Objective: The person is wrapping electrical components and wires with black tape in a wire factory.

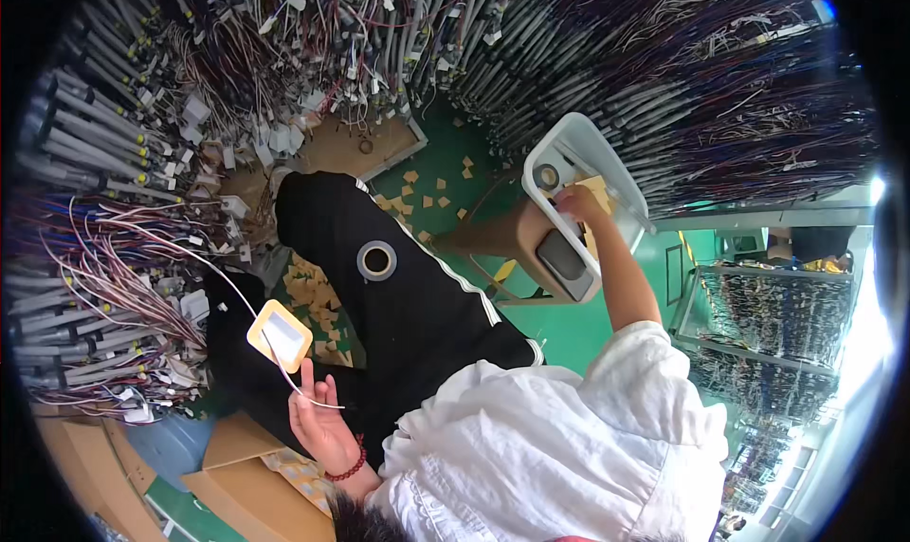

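My left hand point(324, 430) pinches a thin white cable point(248, 300) that runs up to the bundles at the left. A rounded square tan-edged piece point(254, 337) with a pale middle lies behind the cable, just above my fingertips. Whether those fingers also hold it, I cannot tell. My right hand point(580, 203) reaches into a white plastic bin point(621, 177), its fingertips at some tan sheets point(601, 189) and partly hidden by the hand's own back. Beside it in the bin sits a tape roll point(545, 176). Another grey ring-shaped roll point(376, 275) rests on my black-trousered leg.
A brown stool point(507, 231) stands under the bin, with a dark phone-like slab point(567, 261) nearby. Dense wire bundles point(104, 129) line the left and far sides. Tan scraps point(409, 177) litter the green floor. An open cardboard box point(251, 495) stands at lower left; racks point(777, 314) at right.
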`<state>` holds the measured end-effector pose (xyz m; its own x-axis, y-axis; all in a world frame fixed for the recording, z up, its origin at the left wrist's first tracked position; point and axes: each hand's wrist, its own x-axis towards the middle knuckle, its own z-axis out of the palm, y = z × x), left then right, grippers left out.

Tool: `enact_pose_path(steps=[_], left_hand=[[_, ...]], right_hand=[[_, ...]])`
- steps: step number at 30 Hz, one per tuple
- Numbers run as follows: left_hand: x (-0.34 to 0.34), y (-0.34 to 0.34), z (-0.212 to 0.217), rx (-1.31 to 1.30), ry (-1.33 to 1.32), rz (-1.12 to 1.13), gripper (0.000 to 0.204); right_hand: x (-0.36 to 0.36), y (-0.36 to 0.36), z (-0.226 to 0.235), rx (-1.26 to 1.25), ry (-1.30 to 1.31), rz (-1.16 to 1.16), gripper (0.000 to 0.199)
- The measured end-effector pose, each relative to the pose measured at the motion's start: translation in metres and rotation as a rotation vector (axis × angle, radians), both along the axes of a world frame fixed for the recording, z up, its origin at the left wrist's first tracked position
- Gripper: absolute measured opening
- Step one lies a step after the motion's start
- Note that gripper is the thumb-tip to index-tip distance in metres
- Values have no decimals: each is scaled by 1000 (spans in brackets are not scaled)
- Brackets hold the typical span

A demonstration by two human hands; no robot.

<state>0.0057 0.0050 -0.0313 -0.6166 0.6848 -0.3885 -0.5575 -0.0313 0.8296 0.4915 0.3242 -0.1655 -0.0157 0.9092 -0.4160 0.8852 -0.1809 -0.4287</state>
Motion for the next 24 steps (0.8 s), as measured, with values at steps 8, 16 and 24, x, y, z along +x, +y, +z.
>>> enact_pose_path(steps=[8,16,24], left_hand=[[-2,5,7,42,-141,27,15],[-12,-3,-8,221,-309,69,21],[8,-4,9,124,-173,94,15]], right_hand=[[5,-9,1,43,-142,-46,23],[-78,-6,96,572,26,-25,25],[-402,-181,170,-140,1097,592,16]])
